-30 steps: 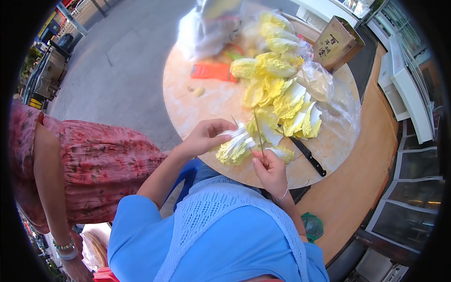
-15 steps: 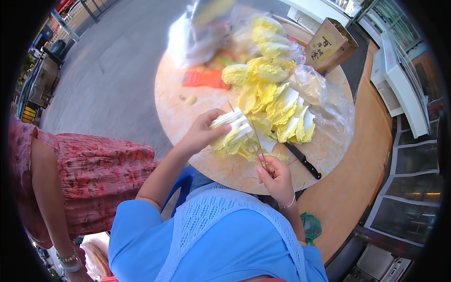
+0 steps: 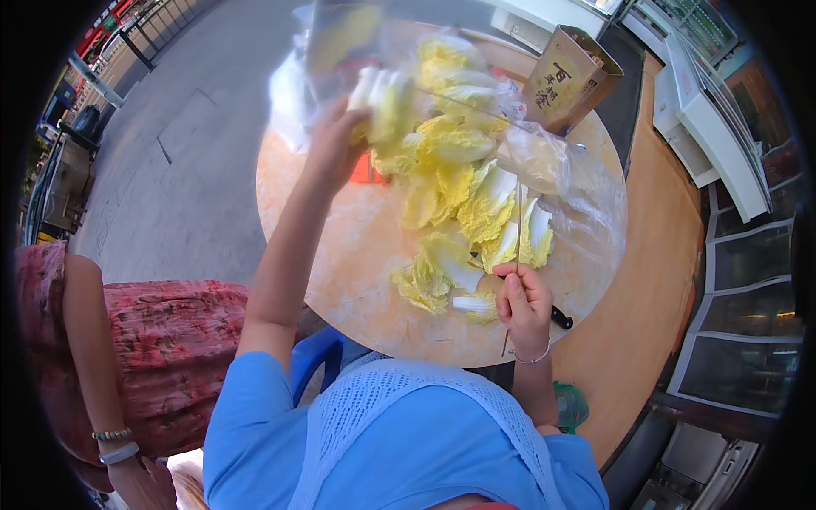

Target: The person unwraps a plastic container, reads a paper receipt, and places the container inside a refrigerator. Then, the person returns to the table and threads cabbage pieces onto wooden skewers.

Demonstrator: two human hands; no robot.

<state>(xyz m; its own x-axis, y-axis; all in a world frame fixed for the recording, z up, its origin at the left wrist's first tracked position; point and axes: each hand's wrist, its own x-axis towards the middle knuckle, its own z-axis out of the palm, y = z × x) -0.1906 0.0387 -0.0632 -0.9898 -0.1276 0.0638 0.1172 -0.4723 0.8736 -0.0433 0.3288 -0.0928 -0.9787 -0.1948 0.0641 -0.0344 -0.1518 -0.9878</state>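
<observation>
left hand (image 3: 344, 126): 1, arm stretched to the far side of the table; fingers closed about a bundle of pale cabbage leaves.

leaf bundle (image 3: 384, 106): 1, white ribs and yellow-green blades, blurred; seen between the white bag and the leaf heap; whether it touches either, cannot tell. a long skewer (image 3: 476, 109) shows out of its right side, slanting down over the heap.

right hand (image 3: 524, 304): 1, near the table's near edge; thumb and fingers pinched narrow on a thin stick. a pale bracelet at the wrist.

thin stick (image 3: 519, 217): 1, its longer part pointing away from the body over the leaves, a short end showing below the hand.

leaf heap (image 3: 455, 140): many yellow and white leaves, overlapping, running from the far side to the table's middle.

loose leaves (image 3: 427, 276): several, at the near end of the heap, left of the right hand; 1 small piece (image 3: 476, 306) just beside that hand.

knife (image 3: 562, 318): 1, black handle showing right of the right hand; blade hidden.

round table (image 3: 340, 272): 1, mottled peach top. on it: white bag (image 3: 291, 102), at the far left, blurred; orange item (image 3: 368, 170), partly hidden; clear plastic bag (image 3: 586, 191), right of the heap; printed carton (image 3: 565, 81), tilted, open-topped.
</observation>
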